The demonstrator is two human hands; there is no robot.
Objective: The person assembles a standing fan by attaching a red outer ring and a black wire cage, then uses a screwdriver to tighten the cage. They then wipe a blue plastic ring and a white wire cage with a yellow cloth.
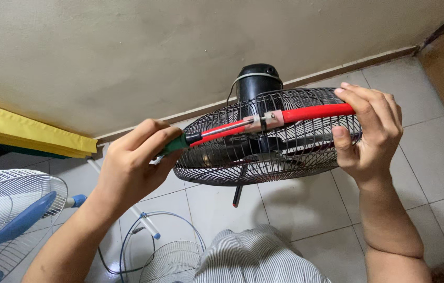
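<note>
Up close, a black wire fan cage [269,139] is held above the tiled floor [415,157], tilted so its grille faces the camera, with the black motor housing [257,81] showing behind its upper edge near the beige wall [180,47]. A red band [306,113] runs along the cage's upper rim, and a pale clamp piece [265,121] sits on it near the middle.

The left hand [135,162] is curled in a fist around the green handle of a screwdriver [180,142], fingers [151,137] wrapped tight on it. The tool's dark collar and metal shaft lie along the red band, pointing toward the pale clamp piece.

The right hand [368,133] grips the right side of the cage rim, its fingers bent over the red band from above and the thumb pressed against the wire below, so the rim is pinched between them.

A thin dark rod with a red tip [239,195] hangs below the cage. On the floor at the far left stands a white fan with a blue blade [10,209]. Nearby lie a loose white grille [172,262], a thin wire ring [180,217] and a white tube with a blue end [146,222]. A yellow strip [28,131] runs along the wall's left side. Striped grey cloth [256,259] on the person's lap fills the bottom centre.
</note>
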